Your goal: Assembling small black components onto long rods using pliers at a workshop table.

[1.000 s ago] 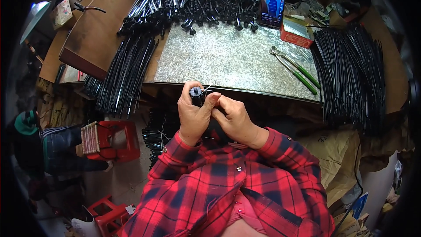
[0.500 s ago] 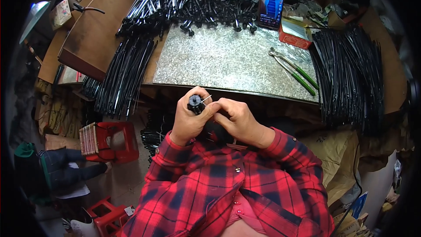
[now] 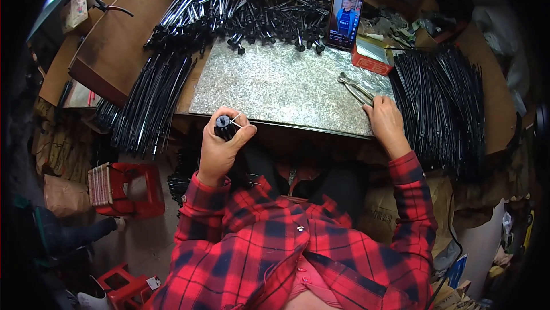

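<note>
My left hand [image 3: 217,152] is closed around a black part with a round end [image 3: 222,120], held upright just in front of the table edge. A thin pale wire or strip [image 3: 235,117] sticks out beside that round end, near my thumb. On the right of the tabletop, my right hand [image 3: 388,122] is closed over the handles of the pliers [image 3: 356,88]. Their metal jaws point up and to the left, lying on the table. The handles are hidden under my palm and fingers.
A silvery speckled table mat [image 3: 269,86] lies before me. Black rods [image 3: 153,104] are bundled at left, with more rods [image 3: 444,106] at right. A heap of black capped rods [image 3: 229,9], a phone [image 3: 345,19] and a red box [image 3: 371,58] stand behind. Red stools [image 3: 140,189] are at lower left.
My right hand has left the black part and reached right and forward onto the pliers. My left hand, still holding the part, has shifted slightly left. The whole view has moved a little.
</note>
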Demonstrator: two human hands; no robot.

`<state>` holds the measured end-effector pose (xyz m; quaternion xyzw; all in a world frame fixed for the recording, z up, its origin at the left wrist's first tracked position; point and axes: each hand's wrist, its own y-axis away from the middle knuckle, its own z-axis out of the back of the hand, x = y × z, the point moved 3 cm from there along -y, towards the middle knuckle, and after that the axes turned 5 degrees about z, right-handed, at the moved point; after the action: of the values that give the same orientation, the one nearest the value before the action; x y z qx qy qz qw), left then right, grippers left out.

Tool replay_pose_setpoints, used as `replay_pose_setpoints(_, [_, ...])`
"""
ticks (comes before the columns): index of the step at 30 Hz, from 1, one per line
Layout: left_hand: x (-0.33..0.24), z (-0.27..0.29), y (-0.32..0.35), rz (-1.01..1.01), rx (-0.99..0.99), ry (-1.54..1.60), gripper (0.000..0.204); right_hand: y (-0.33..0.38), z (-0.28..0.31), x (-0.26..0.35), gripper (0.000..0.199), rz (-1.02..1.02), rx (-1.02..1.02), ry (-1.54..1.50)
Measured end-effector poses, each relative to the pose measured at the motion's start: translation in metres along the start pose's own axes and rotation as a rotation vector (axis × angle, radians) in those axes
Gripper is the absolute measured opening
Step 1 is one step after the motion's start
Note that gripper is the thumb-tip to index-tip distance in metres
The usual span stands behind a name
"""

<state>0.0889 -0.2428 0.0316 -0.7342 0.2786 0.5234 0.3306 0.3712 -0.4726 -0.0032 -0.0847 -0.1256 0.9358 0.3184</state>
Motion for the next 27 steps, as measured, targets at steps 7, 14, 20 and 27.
replay_pose_setpoints(7, [0.012,0.016,0.000,0.072,-0.034,-0.074,0.030,0.002,0.019,0.015,0.028,0.041,-0.127,-0.198])
replay_pose_setpoints(14, [0.009,-0.007,-0.003,0.052,0.210,0.076,0.059,0.027,0.100,0.078,0.032,0.378,-0.291,-0.562])
replay_pose_setpoints(20, [0.011,-0.018,0.000,0.036,0.243,-0.011,0.063,0.029,0.118,0.104,0.042,0.476,-0.537,-0.110])
replay_pose_setpoints(27, [0.009,-0.028,-0.001,-0.094,0.193,-0.134,0.060,0.028,0.114,0.115,0.034,0.490,-0.630,0.049])
